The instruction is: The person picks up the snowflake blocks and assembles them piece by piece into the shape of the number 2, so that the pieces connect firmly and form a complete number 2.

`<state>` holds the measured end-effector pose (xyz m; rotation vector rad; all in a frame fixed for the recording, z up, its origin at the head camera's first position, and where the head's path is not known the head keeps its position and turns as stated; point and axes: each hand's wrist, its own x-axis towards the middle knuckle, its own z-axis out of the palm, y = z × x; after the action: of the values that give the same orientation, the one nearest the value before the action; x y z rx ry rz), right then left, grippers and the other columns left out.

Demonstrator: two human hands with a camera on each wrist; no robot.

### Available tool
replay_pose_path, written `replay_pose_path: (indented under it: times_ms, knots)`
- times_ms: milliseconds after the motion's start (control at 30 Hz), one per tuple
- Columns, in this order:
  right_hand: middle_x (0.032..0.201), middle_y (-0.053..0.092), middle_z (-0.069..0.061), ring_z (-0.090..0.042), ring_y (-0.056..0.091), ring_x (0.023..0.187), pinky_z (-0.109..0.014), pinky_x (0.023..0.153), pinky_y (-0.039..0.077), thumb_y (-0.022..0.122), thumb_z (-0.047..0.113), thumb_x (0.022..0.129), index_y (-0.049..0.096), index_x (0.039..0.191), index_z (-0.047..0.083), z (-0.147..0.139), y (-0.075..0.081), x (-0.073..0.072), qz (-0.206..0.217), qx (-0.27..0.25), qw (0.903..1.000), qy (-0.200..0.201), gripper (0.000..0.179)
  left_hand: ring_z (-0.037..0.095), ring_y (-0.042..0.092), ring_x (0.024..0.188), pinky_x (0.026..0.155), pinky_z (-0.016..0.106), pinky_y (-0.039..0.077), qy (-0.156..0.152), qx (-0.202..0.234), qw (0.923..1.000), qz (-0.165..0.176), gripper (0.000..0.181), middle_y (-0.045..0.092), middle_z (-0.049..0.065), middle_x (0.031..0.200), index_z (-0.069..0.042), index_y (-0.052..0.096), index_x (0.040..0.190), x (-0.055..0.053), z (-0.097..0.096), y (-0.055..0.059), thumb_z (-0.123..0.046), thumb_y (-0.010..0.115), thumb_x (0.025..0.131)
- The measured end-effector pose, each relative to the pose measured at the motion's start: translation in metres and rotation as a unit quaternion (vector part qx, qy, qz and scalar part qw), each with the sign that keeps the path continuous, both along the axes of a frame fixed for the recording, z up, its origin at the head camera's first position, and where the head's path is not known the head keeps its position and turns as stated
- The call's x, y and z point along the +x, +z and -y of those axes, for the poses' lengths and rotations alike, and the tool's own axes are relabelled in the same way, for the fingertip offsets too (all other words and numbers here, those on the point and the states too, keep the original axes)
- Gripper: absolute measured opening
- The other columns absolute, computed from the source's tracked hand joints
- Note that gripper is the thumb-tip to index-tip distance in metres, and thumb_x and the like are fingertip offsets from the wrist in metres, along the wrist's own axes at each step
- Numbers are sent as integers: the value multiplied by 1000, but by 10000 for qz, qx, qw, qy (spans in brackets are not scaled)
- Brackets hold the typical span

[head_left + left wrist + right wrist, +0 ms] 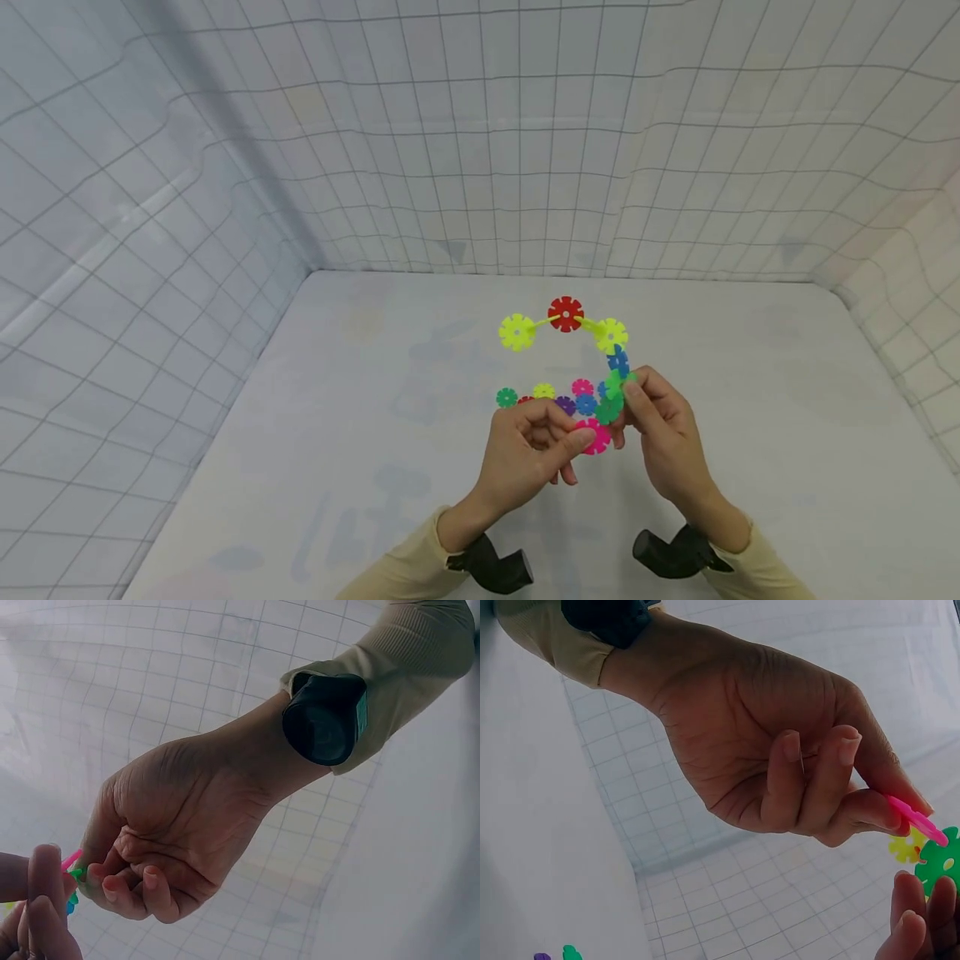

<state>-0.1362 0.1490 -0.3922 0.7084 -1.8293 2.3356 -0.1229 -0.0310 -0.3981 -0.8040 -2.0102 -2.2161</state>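
My left hand pinches a pink notched plastic disc between thumb and finger. With thumb and fingers, my right hand grips a green notched disc in a curved chain of joined discs. Up from there the chain runs through a blue disc, a yellow disc, a red disc and another yellow disc. A darker green disc hangs below. In the right wrist view, the pink disc's edge meets a green disc; whether it is slotted in, I cannot tell.
Several loose discs lie on the white table behind my hands, among them a green disc, a yellow disc, a purple disc and a blue disc. My left hand partly covers them. Grid-patterned sheets surround the table.
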Motion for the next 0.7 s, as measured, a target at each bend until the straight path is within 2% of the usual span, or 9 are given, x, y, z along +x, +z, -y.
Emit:
replay_pose_path:
  times_ms: [233,367,533,700]
  knots:
    - [69,53,-8,-17,52,58,-25,49,49,38,-2,100,49,91,-4,2,-1,2,-313,378,9979,-413,14,13,58,42,36,30,46,159,-1,9998,76,7,63,11,61,-1,64,82,0,-1,0,-4,67,87]
    - [67,55,-7,-18,52,55,-25,49,48,42,-4,99,49,91,-7,2,-2,3,-484,644,9943,-698,11,14,57,41,34,28,44,228,147,9996,-25,5,63,13,64,1,63,82,0,-2,-1,2,66,86]
    - [67,57,-7,-17,52,54,-26,50,49,43,-3,98,49,89,-7,2,-3,5,-507,787,9928,-746,11,16,55,38,32,26,41,204,352,9990,-182,6,60,17,61,6,61,81,0,-2,-2,10,63,85]
    - [67,56,-7,-17,53,53,-26,50,49,43,-5,98,50,88,-6,1,-2,6,-503,853,9927,-686,12,17,52,35,31,26,40,233,409,9988,-164,9,58,18,58,7,59,79,0,-3,-2,14,61,84]
